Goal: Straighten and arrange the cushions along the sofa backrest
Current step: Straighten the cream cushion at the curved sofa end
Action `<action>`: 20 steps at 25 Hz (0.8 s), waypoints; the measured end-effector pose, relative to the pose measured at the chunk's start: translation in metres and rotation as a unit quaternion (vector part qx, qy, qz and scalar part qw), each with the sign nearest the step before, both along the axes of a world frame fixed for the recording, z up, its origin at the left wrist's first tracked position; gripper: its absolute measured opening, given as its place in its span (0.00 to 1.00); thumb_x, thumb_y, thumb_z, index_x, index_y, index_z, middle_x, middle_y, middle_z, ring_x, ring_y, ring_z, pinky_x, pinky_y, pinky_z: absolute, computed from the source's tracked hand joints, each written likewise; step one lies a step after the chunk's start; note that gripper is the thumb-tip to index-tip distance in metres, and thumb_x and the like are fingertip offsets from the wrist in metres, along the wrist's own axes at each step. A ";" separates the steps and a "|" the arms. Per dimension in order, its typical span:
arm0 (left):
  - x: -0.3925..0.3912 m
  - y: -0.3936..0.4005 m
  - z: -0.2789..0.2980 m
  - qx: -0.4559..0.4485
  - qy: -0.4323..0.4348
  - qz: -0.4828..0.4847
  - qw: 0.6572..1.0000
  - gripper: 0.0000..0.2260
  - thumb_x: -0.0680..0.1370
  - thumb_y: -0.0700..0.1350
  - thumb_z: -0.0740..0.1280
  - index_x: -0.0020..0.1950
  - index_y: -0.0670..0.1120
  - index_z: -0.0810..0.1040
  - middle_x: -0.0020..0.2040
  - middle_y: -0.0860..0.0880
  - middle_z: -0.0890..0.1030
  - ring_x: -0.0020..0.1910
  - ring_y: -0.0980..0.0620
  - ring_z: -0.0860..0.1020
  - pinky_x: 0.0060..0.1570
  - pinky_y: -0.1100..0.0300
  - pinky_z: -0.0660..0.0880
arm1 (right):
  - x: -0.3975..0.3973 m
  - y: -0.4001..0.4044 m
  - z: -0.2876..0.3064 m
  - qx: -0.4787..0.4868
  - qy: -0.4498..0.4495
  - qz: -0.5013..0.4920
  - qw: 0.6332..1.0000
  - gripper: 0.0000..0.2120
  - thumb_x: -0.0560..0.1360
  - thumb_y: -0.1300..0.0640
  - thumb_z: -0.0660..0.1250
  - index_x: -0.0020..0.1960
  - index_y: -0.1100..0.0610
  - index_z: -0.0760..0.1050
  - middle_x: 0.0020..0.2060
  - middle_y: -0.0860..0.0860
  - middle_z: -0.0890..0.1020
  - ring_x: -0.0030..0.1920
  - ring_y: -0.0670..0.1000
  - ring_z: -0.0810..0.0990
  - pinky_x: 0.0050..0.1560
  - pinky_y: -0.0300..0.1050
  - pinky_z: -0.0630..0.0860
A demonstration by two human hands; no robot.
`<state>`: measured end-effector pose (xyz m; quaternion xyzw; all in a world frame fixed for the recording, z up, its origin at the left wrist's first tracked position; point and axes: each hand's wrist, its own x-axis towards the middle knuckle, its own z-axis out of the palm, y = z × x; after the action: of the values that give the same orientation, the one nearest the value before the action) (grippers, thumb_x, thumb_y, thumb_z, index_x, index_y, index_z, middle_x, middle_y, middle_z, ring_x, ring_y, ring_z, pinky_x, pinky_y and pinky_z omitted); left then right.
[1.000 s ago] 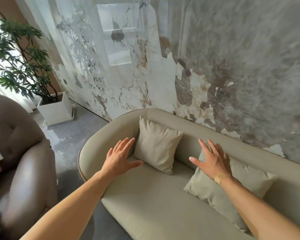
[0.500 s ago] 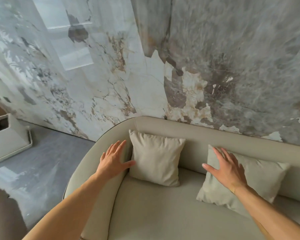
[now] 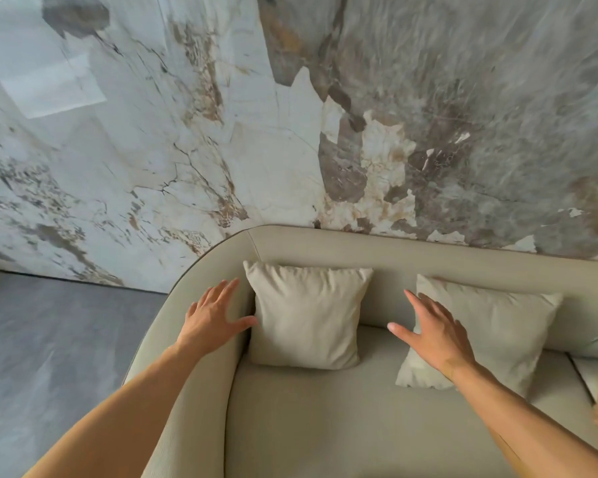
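Two cushions lean on the backrest of the beige sofa (image 3: pixel 359 426), which is the landmark for all that follows. Judging by the reach, the step in hand is the approach to the first cushion; the next move calls for both palms to close on its side edges and square it up against the backrest.

At the sofa's curved left end the left cushion (image 3: pixel 308 315) stands nearly upright, plump and lightly creased. Toward the sofa's middle the right cushion (image 3: pixel 504 329) slumps, tilted, its lower corner out on the seat.

Over the sofa's left arm hovers the left hand (image 3: pixel 211 319), fingers spread, thumb by the cushion's edge, gripping nothing. The right hand (image 3: pixel 435 332) is likewise splayed and empty, in front of the right cushion.
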<state>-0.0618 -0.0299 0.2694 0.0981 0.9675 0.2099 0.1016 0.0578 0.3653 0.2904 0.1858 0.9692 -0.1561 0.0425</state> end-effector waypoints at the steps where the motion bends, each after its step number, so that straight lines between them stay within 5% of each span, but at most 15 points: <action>1: -0.008 -0.002 -0.005 0.001 0.003 0.001 1.000 0.40 0.72 0.66 0.66 0.79 0.59 0.51 0.80 0.53 0.54 0.78 0.49 0.54 0.75 0.46 0.54 | -0.012 0.002 -0.004 0.001 -0.001 0.002 1.000 0.38 0.72 0.31 0.60 0.78 0.43 0.53 0.77 0.47 0.60 0.77 0.51 0.58 0.70 0.59 0.63; 16: -0.199 0.040 -0.123 -0.053 -0.031 0.034 0.998 0.25 0.81 0.52 0.61 0.76 0.60 0.59 0.73 0.52 0.69 0.67 0.46 0.72 0.65 0.45 0.69 | -0.207 0.056 -0.128 0.003 -0.054 0.051 0.997 0.28 0.79 0.44 0.60 0.77 0.48 0.60 0.70 0.50 0.72 0.69 0.54 0.71 0.61 0.52 0.73; 20: -0.230 0.049 -0.143 -0.051 -0.049 0.068 0.995 0.18 0.80 0.51 0.62 0.70 0.56 0.72 0.67 0.50 0.75 0.66 0.46 0.73 0.63 0.48 0.69 | -0.230 0.071 -0.145 -0.037 -0.043 0.045 0.997 0.21 0.79 0.49 0.63 0.71 0.51 0.70 0.63 0.51 0.78 0.63 0.55 0.76 0.58 0.51 0.74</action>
<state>-0.2917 0.0193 0.1259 0.0165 0.9751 0.1715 0.1396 -0.1727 0.4361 0.1450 0.1468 0.9674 -0.1817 0.0975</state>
